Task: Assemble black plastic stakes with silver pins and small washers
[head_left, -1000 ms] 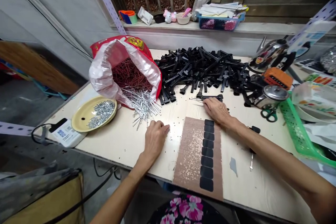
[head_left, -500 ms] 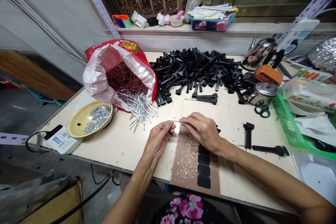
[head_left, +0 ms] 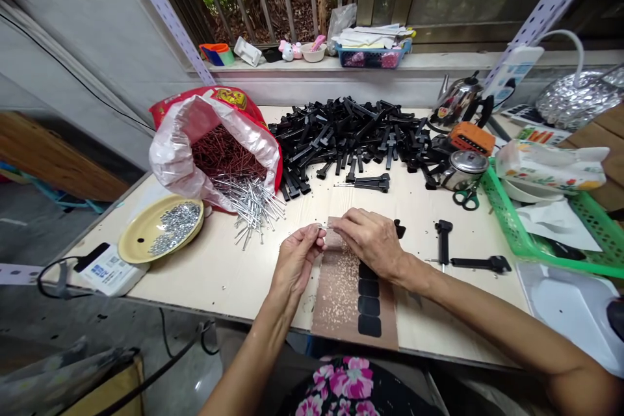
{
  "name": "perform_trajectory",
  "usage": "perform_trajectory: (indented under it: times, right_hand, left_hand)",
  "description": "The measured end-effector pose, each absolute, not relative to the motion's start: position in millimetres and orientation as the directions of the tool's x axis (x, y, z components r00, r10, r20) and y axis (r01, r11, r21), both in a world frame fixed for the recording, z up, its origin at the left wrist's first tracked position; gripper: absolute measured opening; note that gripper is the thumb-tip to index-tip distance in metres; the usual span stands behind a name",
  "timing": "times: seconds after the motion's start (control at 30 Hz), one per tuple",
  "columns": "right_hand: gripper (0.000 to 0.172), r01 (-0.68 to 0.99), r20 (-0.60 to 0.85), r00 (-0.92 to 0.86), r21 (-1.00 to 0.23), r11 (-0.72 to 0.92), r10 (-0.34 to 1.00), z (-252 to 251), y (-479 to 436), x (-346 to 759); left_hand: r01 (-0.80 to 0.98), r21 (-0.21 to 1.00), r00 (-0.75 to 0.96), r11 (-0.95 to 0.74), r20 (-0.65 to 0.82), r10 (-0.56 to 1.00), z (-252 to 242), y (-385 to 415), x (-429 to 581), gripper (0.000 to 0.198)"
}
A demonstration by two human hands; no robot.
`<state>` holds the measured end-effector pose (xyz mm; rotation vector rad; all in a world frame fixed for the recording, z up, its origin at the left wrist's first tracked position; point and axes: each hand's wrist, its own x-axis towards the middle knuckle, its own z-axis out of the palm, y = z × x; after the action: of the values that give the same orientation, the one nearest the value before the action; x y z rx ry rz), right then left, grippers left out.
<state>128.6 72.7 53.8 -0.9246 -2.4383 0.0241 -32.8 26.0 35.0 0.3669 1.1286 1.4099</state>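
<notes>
Pinching the thin metal rod (head_left: 325, 228) at nine o'clock, the left hand (head_left: 296, 255) should be steady; the right hand (head_left: 373, 242), gripping from three o'clock, should hold it level.

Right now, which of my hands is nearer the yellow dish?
Left. The left hand is to the right of the yellow dish; the right hand is farther right, above the brown sheet.

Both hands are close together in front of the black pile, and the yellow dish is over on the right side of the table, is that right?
Not quite: the head view shows the yellow dish on the left side. The left hand and right hand are indeed close together in front of the black pile.
</notes>
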Motion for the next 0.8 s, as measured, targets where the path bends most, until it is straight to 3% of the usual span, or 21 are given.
perform_trajectory:
  times: [0.1, 0.23, 0.37, 0.53, 0.7, 0.8]
  right_hand:
    - [0.02, 0.632, 0.521, -0.619, -0.115, 0.766, 0.588, 53.7, 68.7, 128.1]
    - [0.022, 0.643, 0.533, -0.612, -0.095, 0.76, 0.585, 51.9, 64.2, 128.8]
    - [0.02, 0.644, 0.407, -0.593, -0.278, 0.712, 0.695, 50.2, 63.0, 132.2]
    - [0.026, 0.635, 0.319, -0.599, -0.37, 0.678, 0.735, 46.6, 65.9, 137.1]
    - [0.025, 0.477, 0.237, -0.629, -0.635, 0.608, 0.741, 38.7, 66.4, 150.5]
    - [0.021, 0.452, 0.241, -0.629, -0.66, 0.6, 0.739, 32.2, 70.1, 171.0]
  left_hand:
    - [-0.522, 0.836, -0.26, 0.17, -0.346, 0.901, 33.3, 24.0, -31.9, 0.032]
    - [-0.231, 0.97, -0.363, 0.071, -0.153, 0.919, 30.0, 20.8, -32.2, 0.024]
    - [-0.053, 0.996, -0.345, 0.067, -0.081, 0.935, 27.5, 18.9, -33.2, 0.023]
    - [0.044, 0.996, -0.292, 0.072, -0.057, 0.955, 27.3, 19.0, -33.9, 0.022]
    - [0.102, 0.987, -0.215, 0.121, -0.096, 0.972, 26.3, 19.6, -30.0, 0.024]
    - [0.112, 0.984, -0.124, 0.141, -0.127, 0.984, 22.5, 18.5, -23.2, 0.03]
